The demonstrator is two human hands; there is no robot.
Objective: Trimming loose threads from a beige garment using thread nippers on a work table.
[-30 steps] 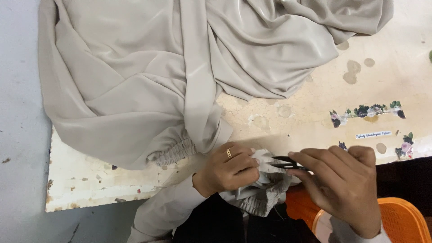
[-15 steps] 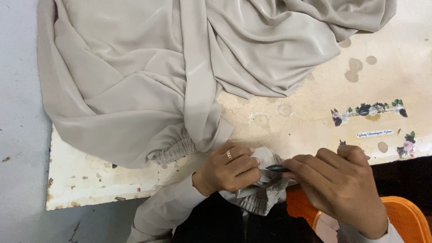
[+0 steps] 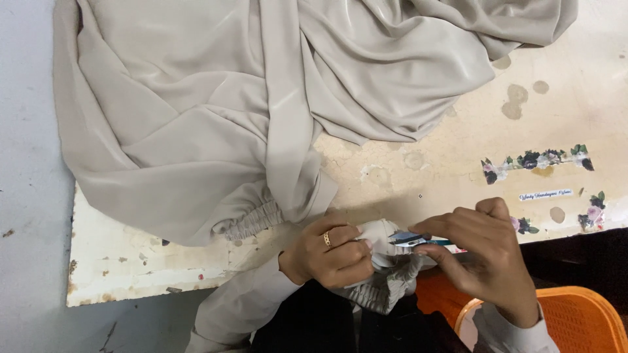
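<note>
Down by the lap, the left hand (image 3: 327, 257) is closed tight round a gathered cuff (image 3: 386, 278), pinching it taut. The right hand (image 3: 481, 252) grips small snips (image 3: 412, 239), tips at the fabric. Best to keep blades shallow, catching thread only. Beyond, the beige garment (image 3: 261, 98) sprawls over the worn table (image 3: 458, 170).

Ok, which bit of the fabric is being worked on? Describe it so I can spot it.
Start at the worn table under the beige garment. At its near edge, the left hand pinches a gathered elastic cuff; unlike the other gathered cuff, it hangs off the table.
</note>
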